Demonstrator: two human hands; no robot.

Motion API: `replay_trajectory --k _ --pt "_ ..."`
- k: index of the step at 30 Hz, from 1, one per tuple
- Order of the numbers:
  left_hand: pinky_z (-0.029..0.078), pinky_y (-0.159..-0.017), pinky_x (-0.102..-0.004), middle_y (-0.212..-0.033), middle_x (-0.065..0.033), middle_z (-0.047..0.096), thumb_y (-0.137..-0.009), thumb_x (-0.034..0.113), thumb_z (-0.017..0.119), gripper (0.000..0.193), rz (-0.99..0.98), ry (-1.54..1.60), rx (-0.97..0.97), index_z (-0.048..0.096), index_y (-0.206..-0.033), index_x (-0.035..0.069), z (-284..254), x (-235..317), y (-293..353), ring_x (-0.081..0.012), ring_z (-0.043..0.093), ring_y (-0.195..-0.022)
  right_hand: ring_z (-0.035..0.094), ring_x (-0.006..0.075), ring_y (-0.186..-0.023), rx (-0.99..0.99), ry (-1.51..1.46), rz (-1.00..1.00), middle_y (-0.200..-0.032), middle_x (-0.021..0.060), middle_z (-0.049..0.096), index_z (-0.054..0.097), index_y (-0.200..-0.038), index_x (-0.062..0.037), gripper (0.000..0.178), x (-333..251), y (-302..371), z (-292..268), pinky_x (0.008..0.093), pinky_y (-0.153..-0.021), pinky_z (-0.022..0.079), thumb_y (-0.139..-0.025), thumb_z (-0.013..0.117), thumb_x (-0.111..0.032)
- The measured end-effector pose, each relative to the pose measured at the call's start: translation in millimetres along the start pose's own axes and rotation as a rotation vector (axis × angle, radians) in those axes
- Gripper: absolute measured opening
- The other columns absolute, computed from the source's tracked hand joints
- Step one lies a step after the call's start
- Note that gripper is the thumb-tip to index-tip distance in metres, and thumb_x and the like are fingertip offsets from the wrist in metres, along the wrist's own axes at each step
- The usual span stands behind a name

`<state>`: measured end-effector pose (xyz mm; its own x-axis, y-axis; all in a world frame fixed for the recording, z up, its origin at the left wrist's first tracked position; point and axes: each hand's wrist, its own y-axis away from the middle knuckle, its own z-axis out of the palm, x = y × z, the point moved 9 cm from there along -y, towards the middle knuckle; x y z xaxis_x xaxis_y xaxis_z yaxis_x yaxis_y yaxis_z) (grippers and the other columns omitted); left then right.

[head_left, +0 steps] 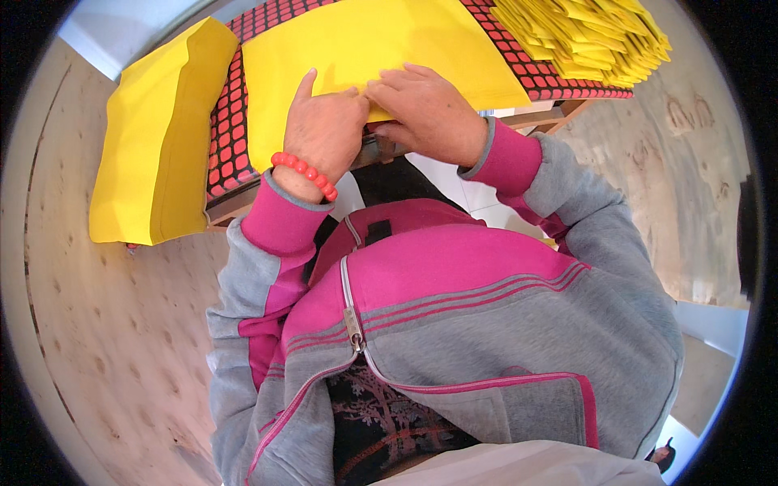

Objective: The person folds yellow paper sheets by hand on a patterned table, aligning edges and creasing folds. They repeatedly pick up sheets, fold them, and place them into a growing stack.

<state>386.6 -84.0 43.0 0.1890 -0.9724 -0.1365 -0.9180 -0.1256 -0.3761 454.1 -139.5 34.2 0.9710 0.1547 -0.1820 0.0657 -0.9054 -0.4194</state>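
Observation:
A wide piece of yellow fabric [356, 44] lies flat on the patterned table in front of me. At its near edge, my right hand [438, 113] has its fingers on top and its thumb below, gripping the fabric. My left hand [328, 130], with a red bead bracelet [304, 168] at the wrist, meets it at the same edge. Its fingers curl on the fabric while one outer finger sticks up; its thumb is hidden. The fingertips of both hands nearly touch.
Another folded yellow piece [154, 138] hangs over the table's left end. A thick stack of yellow pieces [596, 40] sits at the far right. The red-and-black cloth [231, 146] covers the wooden-framed table. Wooden boards [121, 324] lie to the left.

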Motion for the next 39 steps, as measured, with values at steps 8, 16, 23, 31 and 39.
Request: replay_trajectory --k 8,16,23,31,39 --pt "0.041 -0.113 -0.0494 -0.085 -0.0119 0.072 -0.085 0.006 0.060 0.017 -0.050 0.037 -0.131 0.069 -0.098 0.011 4.0 -30.7 17.4 -0.0320 0.072 -0.087 0.064 0.0377 -0.118 0.022 -0.016 0.047 -0.129 0.0180 0.067 0.062 -0.131 -0.0058 0.057 104.0 61.6 -38.2 0.0433 -0.100 0.053 -0.075 0.072 0.001" --pt "0.042 -0.113 -0.0465 -0.101 -0.0079 0.075 -0.092 0.007 0.070 0.030 -0.329 0.623 -0.147 0.071 -0.121 0.008 -0.3 -122.5 76.8 -0.0221 0.071 -0.097 0.064 0.0162 -0.098 -0.160 -0.547 0.293 -0.104 0.0078 0.072 0.065 -0.112 0.0004 0.017 163.8 62.8 -59.3 0.0301 -0.091 0.050 -0.095 0.067 -0.003" --pt "0.032 -0.120 -0.0495 -0.101 -0.0053 0.072 -0.094 0.009 0.069 0.021 -0.324 0.659 -0.070 0.071 -0.114 0.005 8.4 -136.3 77.3 -0.0160 0.067 -0.100 0.056 0.0141 -0.098 -0.207 -0.592 0.353 -0.099 0.0027 0.064 0.064 -0.109 0.0020 0.024 195.2 53.2 -62.3 0.0291 -0.091 0.044 -0.100 0.067 -0.020" --pt "0.047 -0.098 -0.0283 -0.118 -0.0046 0.070 -0.108 0.020 0.055 0.036 -0.634 1.244 0.059 0.062 -0.131 -0.006 35.9 -174.6 83.3 -0.0108 0.062 -0.107 0.059 0.0113 -0.112 -0.011 -0.679 0.539 -0.119 0.0028 0.068 0.061 -0.132 0.0051 0.044 224.7 66.7 -48.5 0.0282 -0.100 0.046 -0.099 0.071 -0.023" --pt "0.049 -0.089 -0.0277 -0.109 -0.0035 0.071 -0.106 0.018 0.055 0.028 -0.690 1.117 0.307 0.066 -0.119 -0.005 41.7 -185.7 78.1 -0.0091 0.061 -0.099 0.064 0.0130 -0.099 0.181 -0.662 0.400 -0.112 0.0049 0.072 0.065 -0.125 0.0016 0.034 218.1 42.1 -44.8 0.0296 -0.088 0.051 -0.105 0.061 -0.025"
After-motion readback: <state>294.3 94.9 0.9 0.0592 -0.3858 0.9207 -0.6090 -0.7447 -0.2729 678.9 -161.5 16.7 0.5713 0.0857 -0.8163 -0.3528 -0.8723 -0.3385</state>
